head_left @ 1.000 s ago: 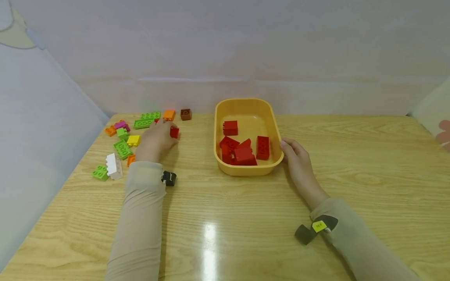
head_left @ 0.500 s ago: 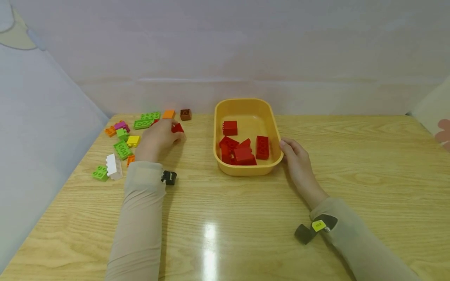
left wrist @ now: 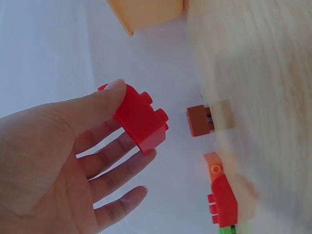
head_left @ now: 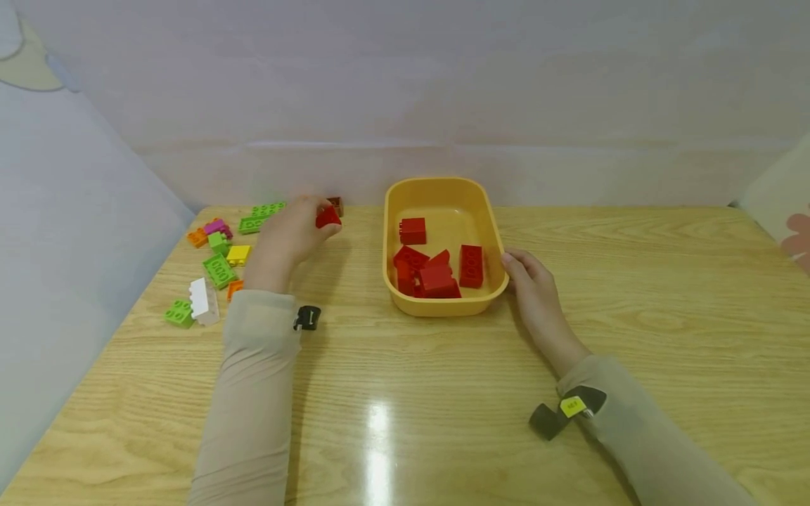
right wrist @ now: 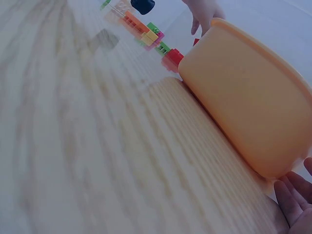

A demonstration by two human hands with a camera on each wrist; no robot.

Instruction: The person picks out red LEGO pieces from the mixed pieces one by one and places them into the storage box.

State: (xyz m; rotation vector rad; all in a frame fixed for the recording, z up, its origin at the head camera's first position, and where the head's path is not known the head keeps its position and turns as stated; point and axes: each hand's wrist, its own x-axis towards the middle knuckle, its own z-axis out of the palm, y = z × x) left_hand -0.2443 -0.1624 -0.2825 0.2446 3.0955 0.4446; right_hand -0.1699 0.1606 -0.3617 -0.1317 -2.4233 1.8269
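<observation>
My left hand (head_left: 285, 239) pinches a red toy brick (left wrist: 139, 119) between thumb and fingertips, raised off the table. In the head view this red brick shows just in front of a brown brick (head_left: 337, 204). Another red brick (left wrist: 225, 202) and an orange one (left wrist: 213, 165) lie below the hand in the left wrist view; the hand hides them from the head camera. At the near right corner of a yellow tub (head_left: 436, 308), my right hand (head_left: 538, 302) touches the outer wall with relaxed fingers, thumb at the rim. Several red bricks (head_left: 438, 278) lie inside.
Loose bricks spread over the table's left part: green (head_left: 219, 270), yellow (head_left: 239, 255), white (head_left: 204, 301), magenta (head_left: 217, 227) and orange (head_left: 197, 237). A white cloth wall (head_left: 506, 105) rises behind the table's back edge. The wooden tabletop (head_left: 405, 393) extends to the front.
My left hand has lifted the red brick and moved slightly to the right and toward the back, covering the orange brick and part of the brown one. The right hand has stayed at the tub.
</observation>
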